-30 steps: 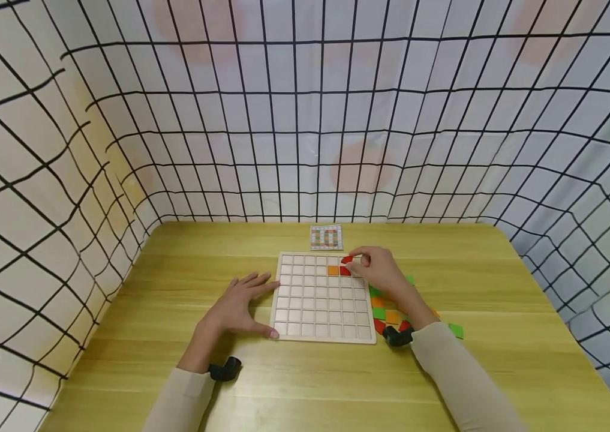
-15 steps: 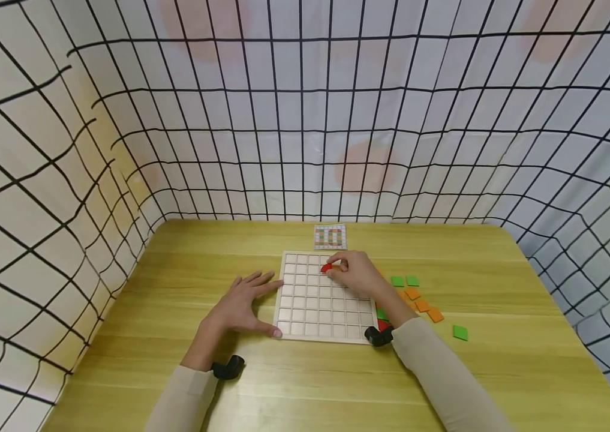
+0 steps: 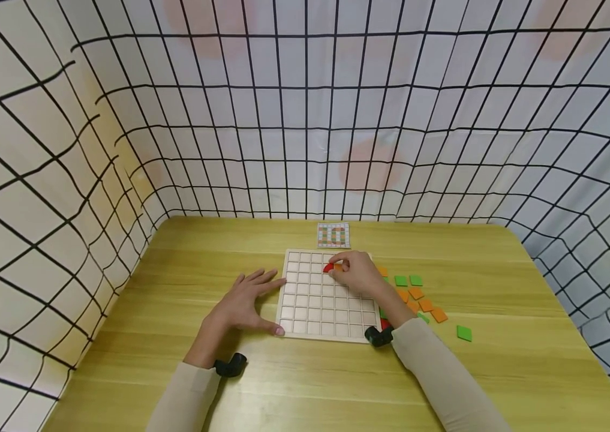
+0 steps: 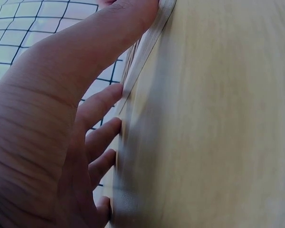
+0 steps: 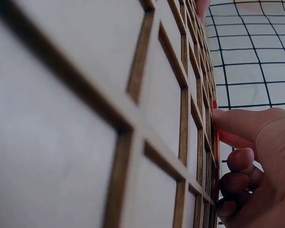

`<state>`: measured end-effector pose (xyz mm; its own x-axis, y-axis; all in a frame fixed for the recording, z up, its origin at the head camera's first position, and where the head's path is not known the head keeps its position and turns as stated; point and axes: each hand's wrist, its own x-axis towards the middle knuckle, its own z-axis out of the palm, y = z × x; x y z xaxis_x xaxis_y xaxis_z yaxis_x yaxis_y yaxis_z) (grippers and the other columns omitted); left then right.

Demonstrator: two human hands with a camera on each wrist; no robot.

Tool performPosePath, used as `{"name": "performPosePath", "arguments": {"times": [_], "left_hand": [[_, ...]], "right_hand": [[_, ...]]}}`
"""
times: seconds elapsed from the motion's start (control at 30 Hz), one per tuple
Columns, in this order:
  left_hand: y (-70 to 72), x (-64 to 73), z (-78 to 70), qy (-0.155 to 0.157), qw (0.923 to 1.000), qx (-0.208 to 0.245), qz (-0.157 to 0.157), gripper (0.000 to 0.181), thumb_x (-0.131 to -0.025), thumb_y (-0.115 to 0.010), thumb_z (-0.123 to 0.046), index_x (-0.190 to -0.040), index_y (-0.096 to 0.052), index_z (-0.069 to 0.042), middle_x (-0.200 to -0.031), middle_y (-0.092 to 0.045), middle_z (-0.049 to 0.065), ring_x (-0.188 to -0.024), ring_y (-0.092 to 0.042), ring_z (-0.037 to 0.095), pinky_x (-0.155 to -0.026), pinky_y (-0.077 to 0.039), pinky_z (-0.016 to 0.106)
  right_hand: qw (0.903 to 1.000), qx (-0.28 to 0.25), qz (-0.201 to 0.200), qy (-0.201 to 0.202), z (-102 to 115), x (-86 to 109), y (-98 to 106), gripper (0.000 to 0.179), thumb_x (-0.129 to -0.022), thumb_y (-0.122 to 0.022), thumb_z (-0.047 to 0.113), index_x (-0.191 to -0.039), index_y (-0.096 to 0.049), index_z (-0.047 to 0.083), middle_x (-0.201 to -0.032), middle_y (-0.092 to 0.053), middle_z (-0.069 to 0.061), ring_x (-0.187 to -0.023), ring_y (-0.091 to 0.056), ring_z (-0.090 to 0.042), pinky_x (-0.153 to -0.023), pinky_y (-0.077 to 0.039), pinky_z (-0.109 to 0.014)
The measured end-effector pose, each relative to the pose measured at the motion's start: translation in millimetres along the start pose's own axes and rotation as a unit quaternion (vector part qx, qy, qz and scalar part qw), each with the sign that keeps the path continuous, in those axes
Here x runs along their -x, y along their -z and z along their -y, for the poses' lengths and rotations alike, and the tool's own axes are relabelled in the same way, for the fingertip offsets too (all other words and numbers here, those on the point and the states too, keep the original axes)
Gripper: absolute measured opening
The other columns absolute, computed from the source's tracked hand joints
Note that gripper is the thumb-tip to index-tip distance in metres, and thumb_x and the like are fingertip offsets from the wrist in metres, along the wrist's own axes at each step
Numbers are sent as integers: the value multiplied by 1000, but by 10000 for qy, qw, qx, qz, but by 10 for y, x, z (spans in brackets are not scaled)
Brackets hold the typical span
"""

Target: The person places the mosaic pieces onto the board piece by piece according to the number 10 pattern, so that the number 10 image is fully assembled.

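Note:
A pale wooden board divided into square cells lies on the table. At its left side my left hand is spread, thumb at the near left corner and index fingertip at the left edge. The left wrist view shows the thumb and fingers along the board's edge. Over the board's upper rows, my right hand pinches a red tile with a curved edge between thumb and index finger. An orange tile shows just right of it, partly hidden by the fingers. In the right wrist view, the red tile is at the thumb tip.
Right of the board lie loose tiles: several orange tiles, several green tiles and a red one partly under the right wrist. A small pattern card lies behind the board. Black-gridded white curtains surround the table.
The right hand has moved left along the board with a red tile, from the right columns to beside the orange tile, then stayed there. The left hand keeps its place at the board's edge.

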<state>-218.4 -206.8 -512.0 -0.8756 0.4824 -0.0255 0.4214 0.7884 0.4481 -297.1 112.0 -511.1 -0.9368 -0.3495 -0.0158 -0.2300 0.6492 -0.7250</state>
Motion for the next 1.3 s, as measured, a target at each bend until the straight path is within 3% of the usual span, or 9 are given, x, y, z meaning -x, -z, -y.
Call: {"name": "performPosePath", "arguments": {"times": [0.43,0.8,1.07,1.3], "left_hand": [[-14,-23,3,-32,10000,-58,59,113,-61,-85,-76,-158,-44,-31,-170,-29,5,-159,-20,40,-123,-10,72],[-15,-6,2,-70,9999,-79,-35,114,-61,-84,-77,-157,-45,-31,-170,-31,5,-158,-21,39,-122,-11,74],[-25,3,1,-66,9999,-124,-26,114,-61,-83,-78,-157,-45,-31,-170,-31,5,-158,-22,39,-122,-12,74],[-17,3,2,-51,9999,-144,-60,114,-60,-83,-78,-157,-45,-31,-169,-32,5,-158,-22,39,-122,-13,74]], "right_hand": [[9988,-414,-194,164,-102,66,65,33,-97,-73,26,-124,-73,8,-59,-38,3,-52,-28,-14,-58,-33,-29],[9982,-147,-578,28,-247,267,376,30,-96,-74,28,-119,-75,10,-61,-39,3,-55,-31,-14,-58,-32,-29],[9972,168,-701,-210,-548,542,665,30,-97,-74,30,-120,-75,10,-66,-41,0,-58,-34,-16,-54,-30,-28],[9955,436,-806,-254,-805,754,861,32,-99,-72,31,-122,-73,10,-66,-42,1,-57,-35,-15,-65,-38,-32]]}}
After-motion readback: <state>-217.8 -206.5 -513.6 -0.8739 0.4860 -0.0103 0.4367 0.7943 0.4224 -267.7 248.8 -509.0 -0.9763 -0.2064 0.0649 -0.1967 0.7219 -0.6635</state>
